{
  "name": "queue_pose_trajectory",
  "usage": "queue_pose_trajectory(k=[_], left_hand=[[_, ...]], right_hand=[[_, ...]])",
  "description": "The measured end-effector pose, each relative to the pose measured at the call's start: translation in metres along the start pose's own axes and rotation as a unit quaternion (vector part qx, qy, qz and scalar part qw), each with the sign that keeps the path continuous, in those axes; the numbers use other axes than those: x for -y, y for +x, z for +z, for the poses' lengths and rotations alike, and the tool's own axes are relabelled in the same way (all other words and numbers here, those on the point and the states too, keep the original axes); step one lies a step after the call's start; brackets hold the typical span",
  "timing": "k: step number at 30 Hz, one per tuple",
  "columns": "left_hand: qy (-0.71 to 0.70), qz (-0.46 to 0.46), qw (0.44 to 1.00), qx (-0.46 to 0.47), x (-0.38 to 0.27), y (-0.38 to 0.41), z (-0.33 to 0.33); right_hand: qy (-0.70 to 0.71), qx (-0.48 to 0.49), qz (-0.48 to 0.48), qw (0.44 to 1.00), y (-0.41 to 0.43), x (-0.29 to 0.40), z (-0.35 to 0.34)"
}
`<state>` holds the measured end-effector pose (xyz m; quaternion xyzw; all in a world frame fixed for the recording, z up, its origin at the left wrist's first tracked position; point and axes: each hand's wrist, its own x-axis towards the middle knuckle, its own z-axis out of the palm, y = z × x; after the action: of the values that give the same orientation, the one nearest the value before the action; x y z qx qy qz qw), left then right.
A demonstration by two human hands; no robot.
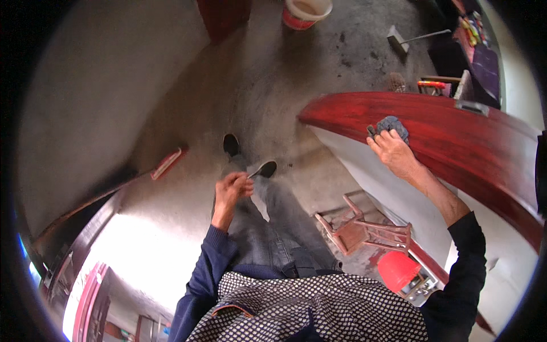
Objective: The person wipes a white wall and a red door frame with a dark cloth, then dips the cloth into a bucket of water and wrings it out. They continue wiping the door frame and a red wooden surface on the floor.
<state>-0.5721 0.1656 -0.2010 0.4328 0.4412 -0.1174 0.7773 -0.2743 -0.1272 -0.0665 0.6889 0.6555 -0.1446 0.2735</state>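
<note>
My right hand [393, 151] grips a bunched grey cloth [392, 124] and presses it onto the dark red wooden top [350, 107] of a long, white-sided piece like a counter. The cloth lies near the top's narrowing end, close to the edge on my side. Lower and to the left, my left hand [233, 190] is in the air in front of my legs. Its curled fingers hold a thin metal tool [256, 172], whose far end points toward my shoe [268, 169]. Most of that tool is hidden by the fingers, so its kind is unclear.
A small wooden chair [363, 228] and a red plastic basin [397, 271] are below the counter. At left, a long-handled broom [166, 163] leans low. A white-and-red bucket [301, 17] and a long-handled dustpan [397, 40] rest on the concrete floor [273, 81] farther off.
</note>
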Motion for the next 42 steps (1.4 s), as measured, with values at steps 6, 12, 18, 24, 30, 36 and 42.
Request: queue_pose_trajectory(k=[6,12,18,24,30,36,42], left_hand=[[-0.061,-0.024,0.998,-0.017,0.010,0.060,0.017],[-0.146,-0.044,0.985,-0.081,0.072,0.109,0.021],[-0.177,-0.086,0.970,-0.142,0.138,0.142,0.027],[-0.204,-0.124,0.957,-0.162,0.183,0.166,0.050],[-0.226,-0.099,0.959,-0.138,0.151,0.196,0.101],[-0.237,-0.033,0.960,-0.143,0.132,0.231,0.109],[-0.228,-0.082,0.958,-0.154,0.157,0.267,0.111]], right_hand=[[0.135,0.033,-0.004,0.990,0.065,-0.001,0.067],[0.212,0.083,0.057,0.972,0.143,0.017,0.181],[0.235,0.201,-0.028,0.951,0.211,0.027,0.260],[0.341,0.262,-0.145,0.891,0.249,-0.001,0.263],[0.317,0.287,-0.232,0.873,0.203,-0.055,0.214],[0.370,0.289,-0.247,0.848,0.163,-0.108,0.126],[0.423,0.189,-0.189,0.866,0.182,-0.102,0.214]])
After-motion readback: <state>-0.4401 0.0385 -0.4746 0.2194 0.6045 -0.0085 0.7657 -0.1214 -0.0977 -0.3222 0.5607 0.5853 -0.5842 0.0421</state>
